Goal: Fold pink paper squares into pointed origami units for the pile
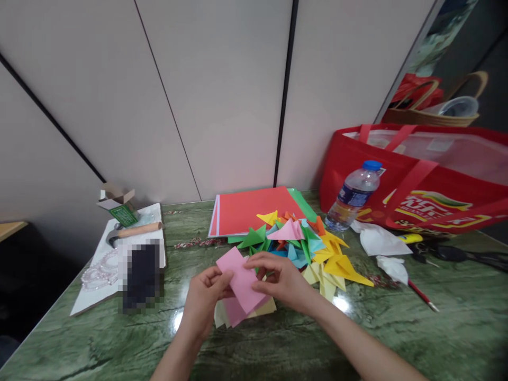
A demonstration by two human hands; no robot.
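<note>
Flat pink paper rectangle: held above the green marbled surface, well forward of its back edge. Left hand: thumb and fingers pinched on the rectangle's left side. Right hand: fingers curved at its right edge; grip or light touch, cannot tell. Beneath: loose pink and pale-yellow paper sheets. Risks: uneven finger pressure could crease it askew; a sweeping right wrist could scatter the multicoloured folded-paper heap behind.
</note>
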